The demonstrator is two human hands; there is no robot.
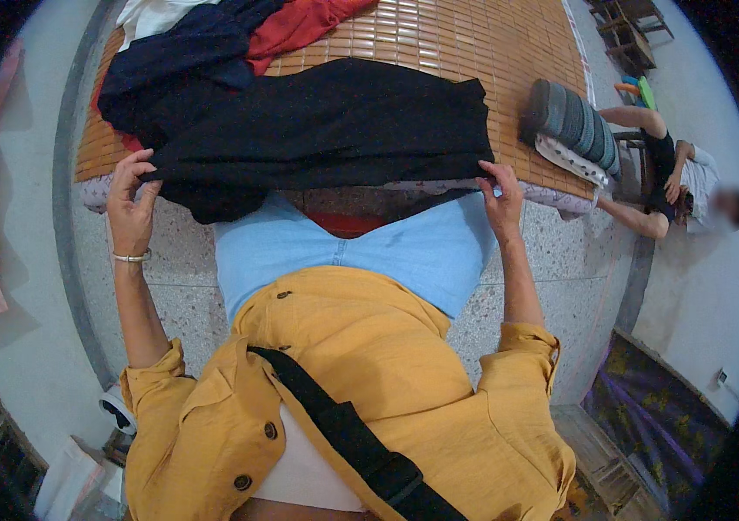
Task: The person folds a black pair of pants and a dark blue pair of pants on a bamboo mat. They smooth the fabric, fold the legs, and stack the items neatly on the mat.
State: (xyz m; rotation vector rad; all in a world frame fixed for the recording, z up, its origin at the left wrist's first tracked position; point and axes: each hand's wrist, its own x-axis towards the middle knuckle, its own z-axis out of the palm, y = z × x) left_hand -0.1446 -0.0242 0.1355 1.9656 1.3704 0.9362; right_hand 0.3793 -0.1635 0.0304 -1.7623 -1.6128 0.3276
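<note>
Head view, black cloth [326, 130], pinched by left fingers [129, 171], right fingers [503, 176]; slatted mat [447, 35] beneath

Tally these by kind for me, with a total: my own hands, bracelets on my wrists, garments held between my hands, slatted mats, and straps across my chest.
Hands, left hand and right hand: 2
Bracelet, on the left wrist: 1
Black garment: 1
Slatted mat: 1
Black strap: 1
Total: 6
</note>
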